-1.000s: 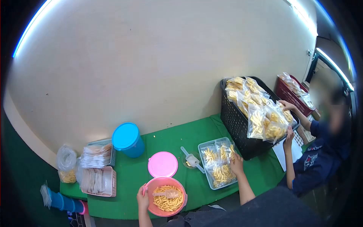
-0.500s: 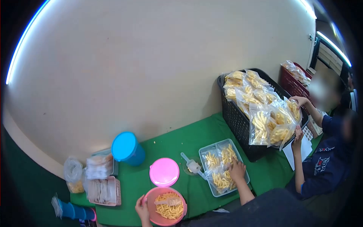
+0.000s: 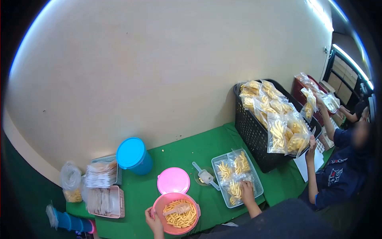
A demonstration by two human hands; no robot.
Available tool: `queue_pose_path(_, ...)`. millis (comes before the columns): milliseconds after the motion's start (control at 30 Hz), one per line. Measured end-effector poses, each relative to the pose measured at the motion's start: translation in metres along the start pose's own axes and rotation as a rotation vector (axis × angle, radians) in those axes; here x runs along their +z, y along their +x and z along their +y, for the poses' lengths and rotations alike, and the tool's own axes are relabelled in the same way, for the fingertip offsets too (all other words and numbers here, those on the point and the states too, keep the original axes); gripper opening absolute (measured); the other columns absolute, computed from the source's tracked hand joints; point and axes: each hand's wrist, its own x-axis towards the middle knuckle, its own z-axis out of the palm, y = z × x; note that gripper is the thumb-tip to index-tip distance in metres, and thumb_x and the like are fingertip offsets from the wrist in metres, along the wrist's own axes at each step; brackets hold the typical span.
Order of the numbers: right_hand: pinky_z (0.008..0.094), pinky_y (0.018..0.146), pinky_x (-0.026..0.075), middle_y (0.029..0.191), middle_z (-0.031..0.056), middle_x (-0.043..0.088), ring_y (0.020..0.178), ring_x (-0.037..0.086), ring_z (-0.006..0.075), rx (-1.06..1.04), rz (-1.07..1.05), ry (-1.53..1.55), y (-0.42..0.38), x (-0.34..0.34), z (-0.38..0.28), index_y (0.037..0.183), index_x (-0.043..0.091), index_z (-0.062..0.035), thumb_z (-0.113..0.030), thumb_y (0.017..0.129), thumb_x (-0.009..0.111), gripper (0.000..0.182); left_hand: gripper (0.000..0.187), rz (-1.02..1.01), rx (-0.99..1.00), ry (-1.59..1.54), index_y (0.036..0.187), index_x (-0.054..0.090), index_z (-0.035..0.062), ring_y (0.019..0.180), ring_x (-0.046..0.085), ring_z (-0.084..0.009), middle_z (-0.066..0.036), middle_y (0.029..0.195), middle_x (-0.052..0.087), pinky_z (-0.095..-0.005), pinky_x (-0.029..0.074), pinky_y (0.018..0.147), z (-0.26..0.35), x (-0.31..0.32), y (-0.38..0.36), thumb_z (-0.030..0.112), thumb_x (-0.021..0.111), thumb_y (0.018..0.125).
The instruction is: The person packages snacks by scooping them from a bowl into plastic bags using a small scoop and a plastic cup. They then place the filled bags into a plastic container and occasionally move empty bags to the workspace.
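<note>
- Clearly, the left hand (image 3: pixel 155 223) grips the pink bowl (image 3: pixel 159 204) at its eight o'clock rim; sticks and a scoop (image 3: pixel 182 209) lie inside.
- The right hand (image 3: pixel 247 192) reaches over the clear tray's (image 3: pixel 256 187) five o'clock side, fingers bent at the filled bags (image 3: pixel 241 164); whether they pinch one, I cannot tell.
- The pink lid (image 3: pixel 173 181) sits at the bowl's twelve o'clock.
- At three o'clock in view, a co-worker (image 3: pixel 338 171) touches bags heaped in the black basket (image 3: pixel 254 141).
</note>
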Motion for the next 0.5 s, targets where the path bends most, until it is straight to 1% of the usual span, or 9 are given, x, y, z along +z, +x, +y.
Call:
queue_pose_path(33, 0.0436, 0.096, 0.04, 0.114, 0.0216, 0.053, 0.106, 0.05, 0.0406, 0.001, 0.002, -0.015, -0.002, -0.002, 0.0, 0.127, 0.054, -0.0013, -0.003, 0.086, 0.056, 0.041, 0.021, -0.037, -0.066, 0.087, 0.11, 0.054, -0.0034, 0.095, 0.058, -0.0215, -0.014, 0.101, 0.06, -0.0341, 0.046, 0.088, 0.018, -0.004, -0.004, 0.007, 0.052, 0.091)
queue_pose_path(100, 0.043, 0.093, 0.04, 0.109, 0.02, 0.052, 0.103, 0.049, 0.0381, 0.136, 0.147, -0.068, -0.011, 0.002, -0.012, 0.118, 0.059, -0.0005, 0.002, 0.084, 0.054, 0.035, 0.025, -0.09, -0.025, 0.026, 0.114, 0.053, -0.003, 0.103, 0.055, -0.0258, -0.017, 0.11, 0.056, -0.0374, 0.043, 0.094, -0.039, -0.008, 0.01, 0.009, 0.049, 0.092)
queue_pose_path(133, 0.044, 0.096, 0.038, 0.115, 0.0204, 0.051, 0.111, 0.046, 0.0385, 0.205, 0.123, -0.086, -0.011, -0.005, -0.029, 0.121, 0.056, -0.0009, 0.002, 0.083, 0.052, 0.038, 0.03, -0.129, 0.015, -0.034, 0.118, 0.051, -0.0026, 0.112, 0.052, -0.0301, -0.02, 0.119, 0.052, -0.0407, 0.039, 0.099, -0.033, -0.013, 0.01, 0.011, 0.047, 0.092)
queue_pose_path(167, 0.044, 0.096, 0.038, 0.115, 0.0204, 0.051, 0.111, 0.046, 0.0385, 0.168, 0.075, -0.113, -0.012, -0.011, -0.043, 0.121, 0.056, -0.0009, 0.002, 0.083, 0.052, 0.038, 0.033, -0.134, 0.118, 0.082, 0.121, 0.05, -0.002, 0.119, 0.046, -0.034, -0.022, 0.127, 0.046, -0.0435, 0.035, 0.103, -0.029, -0.025, 0.004, 0.013, 0.045, 0.092)
queue_pose_path(200, 0.046, 0.098, 0.035, 0.117, 0.0197, 0.051, 0.113, 0.045, 0.039, 0.03, 0.201, -0.261, -0.009, -0.015, -0.058, 0.121, 0.055, -0.0004, 0.002, 0.084, 0.051, 0.038, 0.037, -0.131, 0.204, 0.199, 0.124, 0.048, -0.0014, 0.126, 0.039, -0.0379, -0.024, 0.134, 0.039, -0.0463, 0.03, 0.107, 0.019, -0.028, 0.014, 0.015, 0.043, 0.092)
queue_pose_path(233, 0.048, 0.1, 0.033, 0.119, 0.0191, 0.051, 0.115, 0.043, 0.0394, -0.126, 0.328, -0.391, -0.005, -0.019, -0.073, 0.121, 0.054, 0.0001, 0.002, 0.084, 0.05, 0.037, 0.038, -0.094, 0.237, 0.26, 0.126, 0.047, -0.0012, 0.128, 0.037, -0.0393, -0.024, 0.136, 0.037, -0.0474, 0.029, 0.108, 0.026, -0.041, 0.027, 0.014, 0.046, 0.091)
queue_pose_path(300, 0.049, 0.102, 0.029, 0.123, 0.018, 0.051, 0.118, 0.041, 0.0392, -0.214, 0.292, -0.392, 0.002, -0.024, -0.097, 0.123, 0.053, -0.0013, 0.002, 0.085, 0.049, 0.038, 0.041, -0.036, 0.198, 0.394, 0.127, 0.046, -0.0006, 0.13, 0.033, -0.0406, -0.023, 0.14, 0.034, -0.0493, 0.027, 0.108, 0.026, -0.082, 0.053, 0.013, 0.051, 0.088)
queue_pose_path(433, 0.0467, 0.102, 0.031, 0.121, 0.0159, 0.053, 0.118, 0.042, 0.0348, -0.163, 0.454, -0.255, 0.022, -0.006, -0.197, 0.122, 0.054, -0.0018, 0.001, 0.086, 0.051, 0.036, 0.046, 0.15, 0.084, 0.67, 0.129, 0.047, 0.0013, 0.128, 0.035, -0.0427, -0.024, 0.138, 0.038, -0.0513, 0.028, 0.107, -0.045, -0.167, 0.129, 0.013, 0.059, 0.085)
queue_pose_path(500, 0.046, 0.102, 0.031, 0.121, 0.0152, 0.053, 0.118, 0.042, 0.033, -0.155, 0.478, -0.17, 0.02, 0.012, -0.261, 0.121, 0.054, -0.0018, 0.001, 0.086, 0.052, 0.036, 0.046, 0.083, 0.099, 0.683, 0.129, 0.048, 0.0016, 0.125, 0.038, -0.0436, -0.025, 0.134, 0.043, -0.0512, 0.03, 0.106, -0.085, -0.198, 0.16, 0.015, 0.059, 0.086)
